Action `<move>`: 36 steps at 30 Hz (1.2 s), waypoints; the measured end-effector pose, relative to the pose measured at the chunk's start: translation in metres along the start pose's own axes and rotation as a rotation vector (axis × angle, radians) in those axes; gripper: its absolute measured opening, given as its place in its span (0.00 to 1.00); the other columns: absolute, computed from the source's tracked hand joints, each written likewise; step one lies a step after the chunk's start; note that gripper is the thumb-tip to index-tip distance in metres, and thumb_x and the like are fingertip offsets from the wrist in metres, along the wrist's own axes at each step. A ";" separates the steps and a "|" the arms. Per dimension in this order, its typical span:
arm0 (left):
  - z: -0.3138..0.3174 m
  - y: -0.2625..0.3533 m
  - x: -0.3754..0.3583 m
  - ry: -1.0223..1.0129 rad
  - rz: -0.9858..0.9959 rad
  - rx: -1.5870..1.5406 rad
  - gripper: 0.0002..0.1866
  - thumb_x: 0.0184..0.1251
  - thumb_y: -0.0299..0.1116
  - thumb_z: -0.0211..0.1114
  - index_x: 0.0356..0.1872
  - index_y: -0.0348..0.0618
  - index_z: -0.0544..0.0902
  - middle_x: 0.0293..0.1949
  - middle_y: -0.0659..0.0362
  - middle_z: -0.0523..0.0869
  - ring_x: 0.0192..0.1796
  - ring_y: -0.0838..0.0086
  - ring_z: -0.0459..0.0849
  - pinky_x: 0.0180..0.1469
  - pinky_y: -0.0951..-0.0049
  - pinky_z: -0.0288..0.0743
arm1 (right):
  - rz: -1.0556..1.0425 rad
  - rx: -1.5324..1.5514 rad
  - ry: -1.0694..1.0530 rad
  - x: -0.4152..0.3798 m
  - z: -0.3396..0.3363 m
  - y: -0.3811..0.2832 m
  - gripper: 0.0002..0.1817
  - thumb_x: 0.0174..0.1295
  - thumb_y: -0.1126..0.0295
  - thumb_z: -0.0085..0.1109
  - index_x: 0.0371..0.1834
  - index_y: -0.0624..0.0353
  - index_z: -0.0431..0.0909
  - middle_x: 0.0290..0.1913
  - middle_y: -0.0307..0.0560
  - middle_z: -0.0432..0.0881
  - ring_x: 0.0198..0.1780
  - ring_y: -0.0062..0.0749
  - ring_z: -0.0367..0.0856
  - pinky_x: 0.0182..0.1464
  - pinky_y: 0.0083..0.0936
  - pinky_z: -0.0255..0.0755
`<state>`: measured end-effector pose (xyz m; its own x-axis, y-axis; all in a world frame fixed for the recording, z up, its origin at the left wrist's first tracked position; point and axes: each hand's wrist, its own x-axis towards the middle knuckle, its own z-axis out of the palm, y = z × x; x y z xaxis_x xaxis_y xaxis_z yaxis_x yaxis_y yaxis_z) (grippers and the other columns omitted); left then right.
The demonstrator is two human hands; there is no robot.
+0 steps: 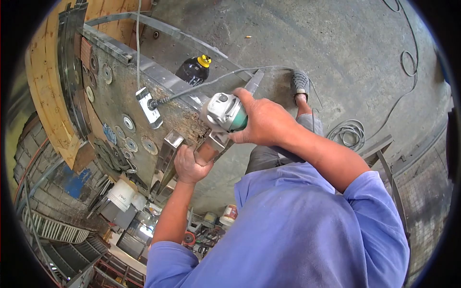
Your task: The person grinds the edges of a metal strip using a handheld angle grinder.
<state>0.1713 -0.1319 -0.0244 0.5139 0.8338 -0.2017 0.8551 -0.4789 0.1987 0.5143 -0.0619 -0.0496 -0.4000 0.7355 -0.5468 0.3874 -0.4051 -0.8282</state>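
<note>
My right hand is wrapped round the body of a green and silver angle grinder at the workbench edge. Just below the grinder, my left hand grips a square metal tube, whose upper end lies against the grinder's underside. The grinder's disc is hidden. Beside my left hand stands another shiny square tube. A grey cable runs from the grinder to a white power strip on the bench.
Several grinding discs lie on the worn workbench. A black cylinder with a yellow top stands beyond the bench frame. Coiled cable lies on the floor at the right. Buckets and tools are at the lower left.
</note>
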 end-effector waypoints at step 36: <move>0.004 0.020 0.012 0.051 -0.041 0.046 0.35 0.50 0.47 0.83 0.48 0.35 0.72 0.37 0.44 0.77 0.40 0.42 0.78 0.41 0.45 0.73 | 0.027 0.162 0.062 -0.004 0.010 0.024 0.53 0.47 0.51 0.81 0.73 0.64 0.63 0.48 0.73 0.86 0.54 0.66 0.86 0.58 0.47 0.79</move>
<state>0.1948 -0.1321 -0.0270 0.4751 0.8654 -0.1593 0.8782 -0.4551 0.1471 0.5171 -0.0800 -0.0679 -0.3373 0.7533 -0.5647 0.2562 -0.5037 -0.8250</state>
